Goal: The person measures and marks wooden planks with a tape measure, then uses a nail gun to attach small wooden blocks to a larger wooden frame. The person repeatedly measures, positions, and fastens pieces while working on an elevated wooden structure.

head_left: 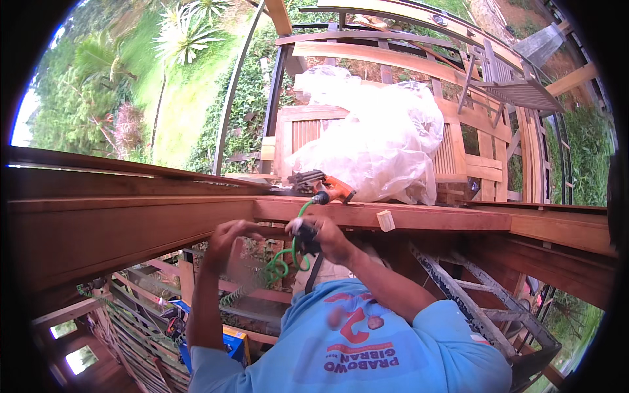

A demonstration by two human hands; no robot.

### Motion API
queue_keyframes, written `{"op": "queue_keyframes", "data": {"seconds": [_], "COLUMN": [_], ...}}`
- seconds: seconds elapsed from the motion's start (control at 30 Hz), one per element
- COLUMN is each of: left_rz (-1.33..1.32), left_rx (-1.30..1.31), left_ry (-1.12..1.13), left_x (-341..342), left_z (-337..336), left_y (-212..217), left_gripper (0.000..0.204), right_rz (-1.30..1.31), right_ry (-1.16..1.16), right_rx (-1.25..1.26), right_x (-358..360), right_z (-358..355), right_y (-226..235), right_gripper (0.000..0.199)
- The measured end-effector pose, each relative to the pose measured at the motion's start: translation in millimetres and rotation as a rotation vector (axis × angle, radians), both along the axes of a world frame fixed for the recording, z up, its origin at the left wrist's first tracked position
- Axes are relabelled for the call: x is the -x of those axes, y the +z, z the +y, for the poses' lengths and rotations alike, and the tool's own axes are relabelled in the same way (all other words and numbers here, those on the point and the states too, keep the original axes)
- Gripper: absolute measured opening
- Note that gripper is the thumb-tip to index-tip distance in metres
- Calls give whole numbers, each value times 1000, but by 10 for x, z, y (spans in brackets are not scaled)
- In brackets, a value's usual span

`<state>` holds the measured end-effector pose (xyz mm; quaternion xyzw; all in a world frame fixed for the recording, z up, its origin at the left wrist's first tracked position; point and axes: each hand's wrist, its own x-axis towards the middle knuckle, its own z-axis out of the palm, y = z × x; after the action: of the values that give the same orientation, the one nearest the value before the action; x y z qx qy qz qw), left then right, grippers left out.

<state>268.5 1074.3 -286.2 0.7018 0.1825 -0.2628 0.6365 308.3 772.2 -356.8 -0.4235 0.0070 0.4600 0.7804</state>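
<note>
My left hand (230, 237) is raised in front of my body, just below the wooden beam (426, 217). Its fingers stretch toward my right hand and appear to hold nothing, though part of it is blurred. My right hand (334, 241) is closed round a small black object (306, 237) with a pale tip, whose kind I cannot make out. A green coiled air hose (278, 265) hangs beside that object. Above it, an orange nail gun (336, 188) with a dark front end lies on the beam, joined to the hose.
A small wood block (386, 221) sits at the beam's near edge. Beyond lie clear plastic sheeting (386, 144) over slatted wooden panels and a slatted wooden chair (508, 82). A metal ladder (472, 295) leans at the lower right. A blue box (234, 344) stands low on the left.
</note>
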Motion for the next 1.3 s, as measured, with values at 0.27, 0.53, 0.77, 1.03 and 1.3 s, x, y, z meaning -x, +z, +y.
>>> {"op": "queue_keyframes", "data": {"seconds": [0.27,0.53,0.77,1.03,1.3], "left_rz": [774,571,445,250,172], "left_rx": [1131,604,373,273,214], "left_ry": [273,159,-193,-654,-1021], "left_x": [-261,54,233,304,-54], "left_z": [-811,-744,-860,-1063,-1766], "left_y": [-1286,-1253,-746,-242,-245], "left_gripper": [63,29,26,23,31], "right_rz": [-589,-305,190,362,247], "right_ry": [189,177,-146,-321,-755], "right_rx": [-19,86,151,-276,-332], "right_x": [320,693,623,543,662], "right_z": [196,-177,-411,-481,-1015], "right_y": [297,-13,-797,-826,-818], "right_gripper": [36,31,40,79,40]}}
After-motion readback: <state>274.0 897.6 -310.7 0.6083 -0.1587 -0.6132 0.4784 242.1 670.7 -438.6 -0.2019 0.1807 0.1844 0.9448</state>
